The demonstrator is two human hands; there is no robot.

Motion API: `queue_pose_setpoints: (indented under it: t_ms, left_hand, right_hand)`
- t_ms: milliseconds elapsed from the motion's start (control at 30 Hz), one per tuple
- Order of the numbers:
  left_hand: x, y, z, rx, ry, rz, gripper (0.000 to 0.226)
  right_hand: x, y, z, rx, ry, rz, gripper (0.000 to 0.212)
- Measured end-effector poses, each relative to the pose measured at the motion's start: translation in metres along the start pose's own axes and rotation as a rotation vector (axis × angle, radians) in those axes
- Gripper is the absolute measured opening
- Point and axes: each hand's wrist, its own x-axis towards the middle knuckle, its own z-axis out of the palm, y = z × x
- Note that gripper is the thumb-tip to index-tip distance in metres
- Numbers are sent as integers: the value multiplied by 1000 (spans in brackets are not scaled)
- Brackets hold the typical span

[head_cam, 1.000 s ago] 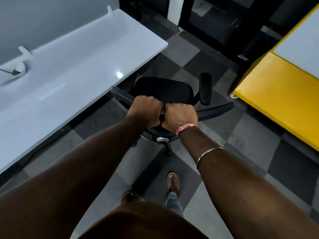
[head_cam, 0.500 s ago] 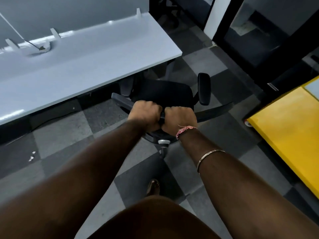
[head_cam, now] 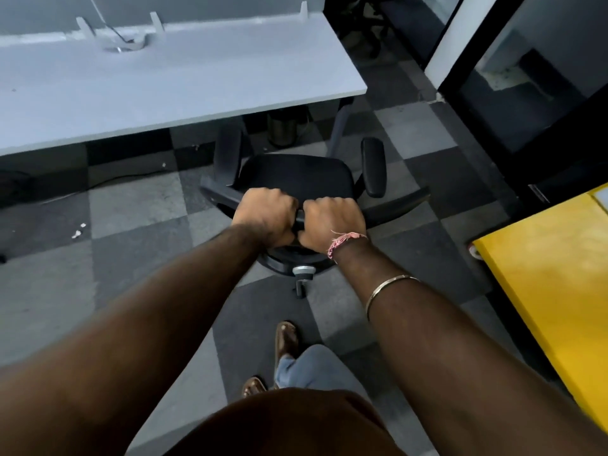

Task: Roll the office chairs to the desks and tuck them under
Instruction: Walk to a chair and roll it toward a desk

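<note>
A black office chair with two padded armrests stands on the chequered floor, its seat facing a long white desk. My left hand and my right hand grip the top edge of the chair's backrest side by side, fingers curled over it. The chair's front sits just short of the desk's near edge, towards the desk's right end. The chair's base is mostly hidden under the seat and my hands.
A yellow panel lies low at the right. A dark glass partition stands at the right rear. A small metal bin sits under the desk beside a desk leg. A cable runs along the floor at the left. My sandalled feet show below.
The chair and I have swung round to face the desk squarely, and the yellow panel has slid towards the right edge of view. Both hands keep the same grip.
</note>
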Motion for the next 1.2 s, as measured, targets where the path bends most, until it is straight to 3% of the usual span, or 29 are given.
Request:
queue_pose_setpoints:
  t_ms: [267, 667, 933, 1200]
  left_hand:
    - [-26, 49, 1, -2, 7, -88, 22]
    - [31, 105, -12, -17, 10, -275, 26]
    - [83, 71, -16, -21, 2, -299, 25]
    - [164, -20, -14, -33, 25, -293, 25]
  right_hand:
    - [-36, 28, 2, -30, 28, -166, 31]
    - [-6, 113, 11, -34, 31, -355, 30]
    - [59, 127, 9, -38, 35, -409, 33]
    - [177, 113, 10, -56, 30, -378, 33]
